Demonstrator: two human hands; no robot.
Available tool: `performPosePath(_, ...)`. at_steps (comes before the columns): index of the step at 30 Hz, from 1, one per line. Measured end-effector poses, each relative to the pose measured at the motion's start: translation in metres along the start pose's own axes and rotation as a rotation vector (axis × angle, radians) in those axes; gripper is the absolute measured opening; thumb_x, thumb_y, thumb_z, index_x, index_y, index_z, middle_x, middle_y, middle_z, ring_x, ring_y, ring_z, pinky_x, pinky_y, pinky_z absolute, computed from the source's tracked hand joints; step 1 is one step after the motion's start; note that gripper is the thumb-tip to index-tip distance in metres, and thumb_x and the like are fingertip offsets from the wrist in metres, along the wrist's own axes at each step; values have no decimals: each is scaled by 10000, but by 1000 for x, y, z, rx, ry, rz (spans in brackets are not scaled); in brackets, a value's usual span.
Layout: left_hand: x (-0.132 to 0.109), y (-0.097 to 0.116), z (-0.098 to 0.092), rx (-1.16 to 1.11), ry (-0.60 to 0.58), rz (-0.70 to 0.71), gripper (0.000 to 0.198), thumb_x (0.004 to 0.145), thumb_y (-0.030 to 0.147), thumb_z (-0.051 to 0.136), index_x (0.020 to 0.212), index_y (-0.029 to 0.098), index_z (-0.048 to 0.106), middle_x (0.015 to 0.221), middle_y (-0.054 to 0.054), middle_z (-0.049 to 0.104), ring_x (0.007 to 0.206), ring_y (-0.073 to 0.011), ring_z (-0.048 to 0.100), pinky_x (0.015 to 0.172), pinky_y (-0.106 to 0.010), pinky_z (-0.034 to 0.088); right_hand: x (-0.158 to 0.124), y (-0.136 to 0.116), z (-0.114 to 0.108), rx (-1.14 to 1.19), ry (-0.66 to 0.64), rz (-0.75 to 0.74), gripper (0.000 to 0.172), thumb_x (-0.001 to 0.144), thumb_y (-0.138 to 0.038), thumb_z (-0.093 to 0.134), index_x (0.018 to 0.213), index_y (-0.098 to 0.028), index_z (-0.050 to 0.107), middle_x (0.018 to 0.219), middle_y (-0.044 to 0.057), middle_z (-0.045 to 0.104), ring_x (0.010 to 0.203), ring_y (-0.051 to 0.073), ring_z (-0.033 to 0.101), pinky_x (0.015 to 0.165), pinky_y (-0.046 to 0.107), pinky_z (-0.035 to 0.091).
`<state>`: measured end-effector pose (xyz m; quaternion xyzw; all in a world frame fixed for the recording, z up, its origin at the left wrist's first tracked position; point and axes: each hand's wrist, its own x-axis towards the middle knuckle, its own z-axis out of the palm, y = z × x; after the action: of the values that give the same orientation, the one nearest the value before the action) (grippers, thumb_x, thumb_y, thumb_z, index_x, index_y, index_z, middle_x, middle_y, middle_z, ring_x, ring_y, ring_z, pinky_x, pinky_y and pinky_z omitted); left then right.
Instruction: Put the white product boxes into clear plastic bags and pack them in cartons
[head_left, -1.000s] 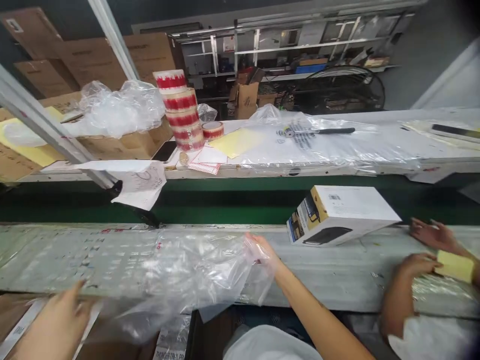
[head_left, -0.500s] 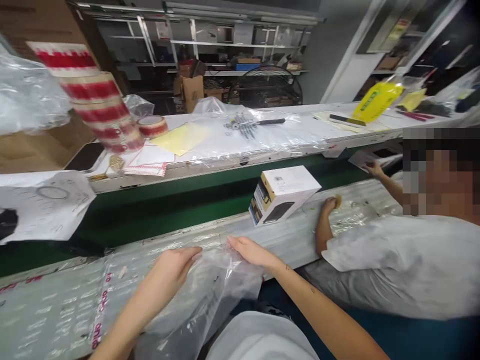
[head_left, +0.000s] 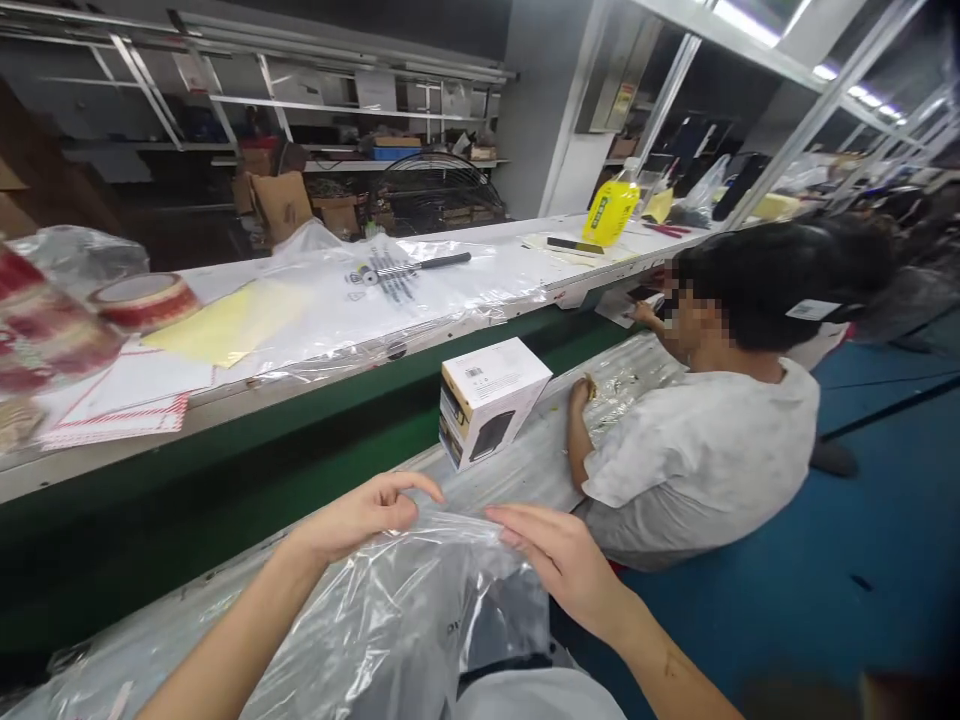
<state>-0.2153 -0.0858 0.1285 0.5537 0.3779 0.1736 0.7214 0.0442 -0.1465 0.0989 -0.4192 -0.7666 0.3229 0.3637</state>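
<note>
A clear plastic bag [head_left: 375,610] hangs between my hands over the near bench edge and my lap. My left hand [head_left: 367,515] is at the left of its upper edge, index finger hooked forward, apart from the thumb. Its lower fingers are hidden and appear closed on the film. My right hand [head_left: 574,565] pinches the right end of that edge between straight fingers and thumb. Just beyond my hands, a white printed box [head_left: 491,405] stands upright on the plastic-covered bench [head_left: 517,490], touched by neither hand.
A co-worker [head_left: 705,450] sits to the right with a hand on the bench. Along the raised white shelf [head_left: 510,260] lie a tape roll [head_left: 142,300], a yellow sheet [head_left: 225,325], a black-handled tool [head_left: 442,261] and a yellow bottle [head_left: 611,210]. A green strip [head_left: 225,470] runs below.
The view has swung right, bringing more of the co-worker and floor into sight. My left index finger has lifted and hooked away from the thumb. The bag's upper edge is spread wider.
</note>
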Motion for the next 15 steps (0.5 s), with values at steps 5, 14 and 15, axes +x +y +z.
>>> performPosePath(5, 60, -55, -5, -289, 184, -113, 508, 698, 608, 785, 921, 154, 731, 540, 63, 350, 503, -88, 318, 519, -236, 270, 8, 35, -39, 8, 230, -138, 269, 1024, -217, 474, 1143, -236, 715, 1041, 79, 677, 966, 179, 667, 839, 282, 561)
performPosePath(14, 76, -32, -1, 175, 682, 145, 621, 799, 736, 590, 1151, 245, 734, 1112, -107, 686, 1092, -288, 593, 1018, -397, 439, 62, 88, -60, 265, 270, -129, 217, 1063, -320, 418, 986, -242, 606, 741, -14, 600, 652, 121, 569, 622, 228, 456)
performPosePath(15, 76, -17, 9, 235, 557, 215, 706, 794, 753, 589, 1298, 263, 661, 1206, -114, 665, 1155, -308, 573, 1067, -424, 412, 69, 91, -60, 254, 275, -138, 216, 1064, -323, 414, 992, -240, 600, 728, -20, 583, 630, 115, 546, 602, 223, 437)
